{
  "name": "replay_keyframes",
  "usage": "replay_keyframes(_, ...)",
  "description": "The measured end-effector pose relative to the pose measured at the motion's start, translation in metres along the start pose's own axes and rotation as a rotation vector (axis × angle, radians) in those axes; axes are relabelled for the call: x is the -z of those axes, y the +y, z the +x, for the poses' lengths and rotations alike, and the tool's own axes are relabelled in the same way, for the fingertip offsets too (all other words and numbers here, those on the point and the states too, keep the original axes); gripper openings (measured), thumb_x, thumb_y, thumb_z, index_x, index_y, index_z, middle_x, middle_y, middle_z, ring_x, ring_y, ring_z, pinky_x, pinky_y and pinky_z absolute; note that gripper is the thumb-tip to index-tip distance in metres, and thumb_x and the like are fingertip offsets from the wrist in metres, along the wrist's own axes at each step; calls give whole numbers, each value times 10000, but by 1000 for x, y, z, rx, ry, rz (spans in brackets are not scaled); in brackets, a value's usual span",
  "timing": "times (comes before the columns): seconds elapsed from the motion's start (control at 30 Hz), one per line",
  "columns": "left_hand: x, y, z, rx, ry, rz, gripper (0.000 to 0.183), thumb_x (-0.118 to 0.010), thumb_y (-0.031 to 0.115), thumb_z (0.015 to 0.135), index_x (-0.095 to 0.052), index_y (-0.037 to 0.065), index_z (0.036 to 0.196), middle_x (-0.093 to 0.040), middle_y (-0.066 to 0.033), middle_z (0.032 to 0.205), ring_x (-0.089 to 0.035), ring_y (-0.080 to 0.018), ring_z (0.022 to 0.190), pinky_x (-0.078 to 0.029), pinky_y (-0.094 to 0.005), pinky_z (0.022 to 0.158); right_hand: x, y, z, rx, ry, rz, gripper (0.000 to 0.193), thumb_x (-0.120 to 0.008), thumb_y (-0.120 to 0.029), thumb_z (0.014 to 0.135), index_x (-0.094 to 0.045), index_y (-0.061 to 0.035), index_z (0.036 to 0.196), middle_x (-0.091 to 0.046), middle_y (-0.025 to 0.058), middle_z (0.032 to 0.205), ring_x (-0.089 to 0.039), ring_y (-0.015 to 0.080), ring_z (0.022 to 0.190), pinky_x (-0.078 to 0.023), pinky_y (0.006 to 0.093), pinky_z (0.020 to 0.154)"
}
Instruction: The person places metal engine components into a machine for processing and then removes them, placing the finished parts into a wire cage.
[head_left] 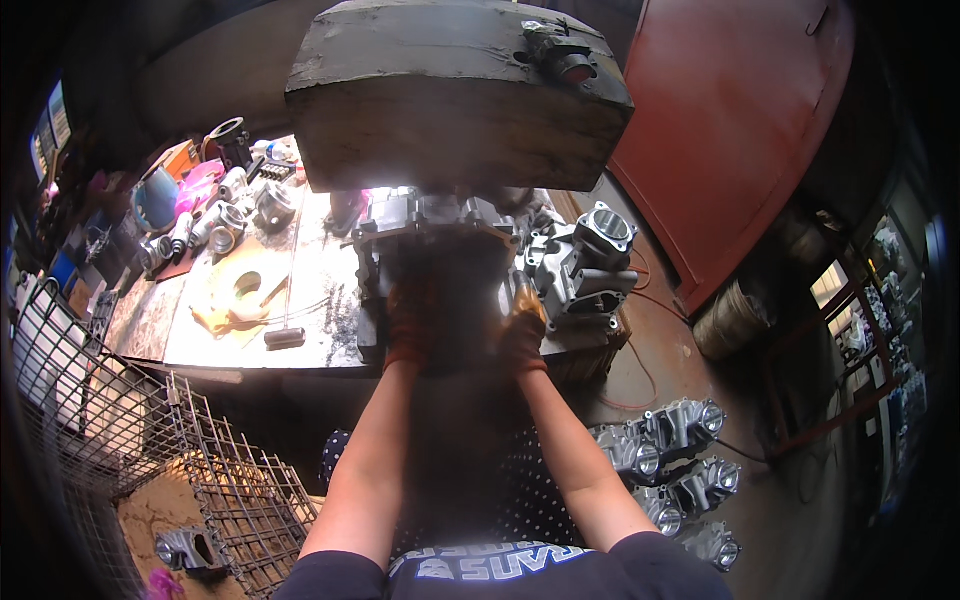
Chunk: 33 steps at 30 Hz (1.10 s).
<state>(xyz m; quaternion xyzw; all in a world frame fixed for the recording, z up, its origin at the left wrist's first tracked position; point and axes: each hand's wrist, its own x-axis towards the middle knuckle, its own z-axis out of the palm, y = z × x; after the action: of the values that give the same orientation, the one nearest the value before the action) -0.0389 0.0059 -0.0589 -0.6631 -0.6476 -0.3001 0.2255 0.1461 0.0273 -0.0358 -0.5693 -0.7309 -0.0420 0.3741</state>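
A large grey metal housing [372, 262] stands on the bench in front of me, its flanged rim facing up and its near side in deep shadow. My left hand [408, 325], in a rust-orange work glove, reaches to the left part of this housing; its fingers are lost in the dark. Against the housing's right side is my right hand [526, 318], gloved the same way, its fingers closed on the edge. Just right of that hand sits another silvery casting [575, 275] with a round bore.
Above the housing hangs a bulky dark box-shaped hood [460, 130]. Metal parts and bottles crowd the left of the bench [310, 300], near a short dark cylinder [285, 338]. Wire mesh cages [235, 490] stand lower left. Several castings [685, 430] lie on the floor at right.
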Motion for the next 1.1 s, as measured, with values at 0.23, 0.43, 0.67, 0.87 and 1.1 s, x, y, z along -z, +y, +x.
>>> replay_keyframes(0.23,8,3,2,2,-18,-73,592,-599,350,827,-447,145,1361,-547,-93,1265,-479,-241,1214,-277,-438,1073,-42,12,6,-63,-32,108,463,-681,-356,739,-575,-38,1059,-601,167,960,-577,324,951,-433,425,873)
replay_keyframes(0.43,15,5,4,-7,-3,-19,581,-598,332,823,-456,143,1354,-547,-77,1270,-473,-227,1220,-265,-446,1073,-46,11,5,-62,-9,148,442,-610,-401,803,-587,-46,1066,-620,182,957,-598,339,952,-454,439,867)
replay_keyframes(0.67,25,7,3,-8,-23,-55,614,-603,286,789,-444,129,1361,-561,-72,1222,-479,-225,1198,-250,-450,1087,-40,5,5,-52,-74,189,321,-612,-284,797,-568,-73,1035,-565,132,960,-535,297,962,-389,425,929)
replay_keyframes(0.87,29,13,9,-10,-68,-105,635,-620,269,774,-437,115,1362,-561,-86,1219,-488,-233,1188,-256,-439,1099,-87,45,-8,42,-24,-52,347,-618,-319,806,-569,-68,1040,-556,147,969,-528,316,959,-398,419,914)
replay_keyframes(1.1,15,1,4,12,-24,-56,617,-615,292,802,-434,114,1364,-559,-100,1228,-488,-242,1191,-260,-435,1098,-34,-3,4,-135,-157,289,409,-593,-332,828,-555,-58,1129,-551,188,1099,-499,356,1073,-370,442,974)
